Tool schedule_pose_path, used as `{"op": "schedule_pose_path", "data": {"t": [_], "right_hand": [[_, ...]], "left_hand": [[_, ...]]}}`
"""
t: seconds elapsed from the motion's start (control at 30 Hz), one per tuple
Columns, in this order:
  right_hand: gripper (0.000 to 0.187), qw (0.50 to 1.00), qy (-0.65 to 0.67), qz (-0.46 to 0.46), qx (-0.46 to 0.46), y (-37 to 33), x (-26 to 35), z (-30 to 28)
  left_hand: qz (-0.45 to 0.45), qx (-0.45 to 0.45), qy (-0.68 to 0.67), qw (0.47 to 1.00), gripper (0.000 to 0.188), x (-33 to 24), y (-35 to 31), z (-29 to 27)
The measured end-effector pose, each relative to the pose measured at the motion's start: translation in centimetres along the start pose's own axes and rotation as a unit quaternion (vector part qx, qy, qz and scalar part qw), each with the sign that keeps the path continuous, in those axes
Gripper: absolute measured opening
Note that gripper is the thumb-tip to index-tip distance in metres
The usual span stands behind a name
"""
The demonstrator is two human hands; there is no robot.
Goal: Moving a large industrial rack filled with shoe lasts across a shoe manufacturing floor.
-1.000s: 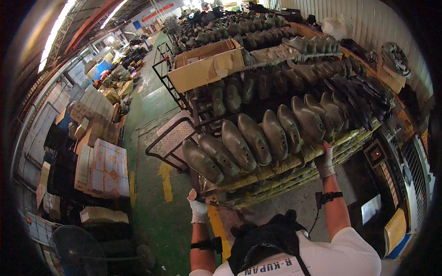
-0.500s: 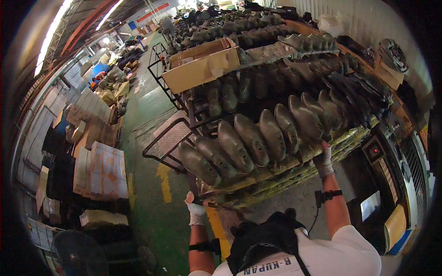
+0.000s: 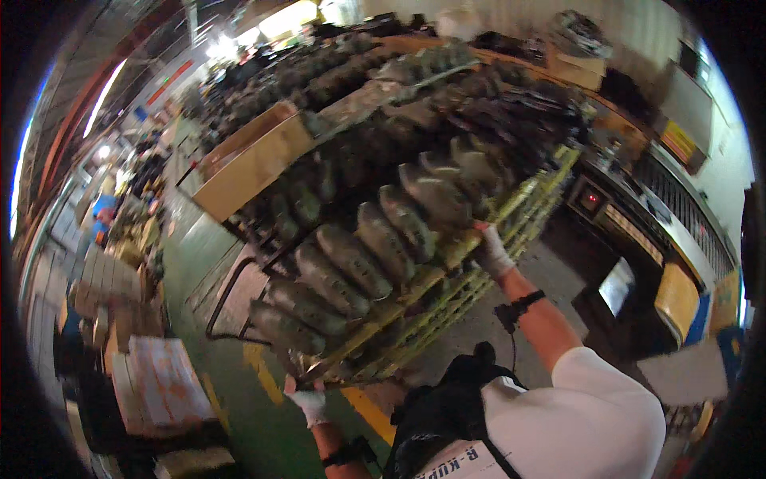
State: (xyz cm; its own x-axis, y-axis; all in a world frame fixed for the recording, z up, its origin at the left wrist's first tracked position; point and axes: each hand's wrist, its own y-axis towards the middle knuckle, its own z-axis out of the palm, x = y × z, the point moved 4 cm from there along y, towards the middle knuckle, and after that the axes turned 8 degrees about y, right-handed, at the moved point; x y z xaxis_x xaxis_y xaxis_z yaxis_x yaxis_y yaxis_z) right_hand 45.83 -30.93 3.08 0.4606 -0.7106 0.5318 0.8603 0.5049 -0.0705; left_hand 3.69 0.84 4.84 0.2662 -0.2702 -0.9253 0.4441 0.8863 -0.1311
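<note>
A wheeled rack (image 3: 415,292) with yellowed shelf edges stands in front of me. On its top shelf is a leaning row of olive-brown, shoe-shaped pieces (image 3: 357,259), smooth and rounded at the top. My left hand (image 3: 309,403), in a white glove with bare fingertips, is closed at the rack's near left corner. Farther right, my right hand (image 3: 493,251), gloved the same way, grips the shelf edge beside the last pieces. The rack hides part of its fingers. Both arms are stretched forward.
An open cardboard box (image 3: 254,164) sits on a cart behind the row, with many more dark pieces beyond. Stacked cartons (image 3: 163,383) stand left of the green aisle (image 3: 191,231). At right are a machine with a red light (image 3: 590,197) and a leaning board (image 3: 678,299).
My view has turned rightward, so the rack appears lower left and more slanted. Both hands remain at the rack's edge. More of the machine and wall at right shows.
</note>
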Motion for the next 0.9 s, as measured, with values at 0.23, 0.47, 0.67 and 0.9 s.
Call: {"op": "schedule_pose_path", "data": {"t": [0.23, 0.47, 0.67, 0.9], "right_hand": [[0.035, 0.998, 0.017, 0.057, -0.011, -0.8, -0.5, 2.4], [0.038, 0.998, -0.014, 0.044, -0.036, 0.0, -1.1, -0.4], [0.038, 1.0, -0.008, 0.014, -0.018, 0.8, -1.4, -1.5], [0.04, 0.996, 0.016, 0.067, -0.049, 0.4, -0.3, -2.4]], "left_hand": [[0.019, 0.057, 0.003, 0.998, 0.052, -2.8, -2.5, 2.4], [0.0, 0.089, 0.069, 0.994, 0.061, -1.9, -1.5, 0.2], [0.034, 0.002, 0.026, 0.999, 0.057, 0.3, 0.9, -2.0], [-0.008, 0.137, 0.003, 0.991, 0.06, 0.9, 1.1, -1.9]]}}
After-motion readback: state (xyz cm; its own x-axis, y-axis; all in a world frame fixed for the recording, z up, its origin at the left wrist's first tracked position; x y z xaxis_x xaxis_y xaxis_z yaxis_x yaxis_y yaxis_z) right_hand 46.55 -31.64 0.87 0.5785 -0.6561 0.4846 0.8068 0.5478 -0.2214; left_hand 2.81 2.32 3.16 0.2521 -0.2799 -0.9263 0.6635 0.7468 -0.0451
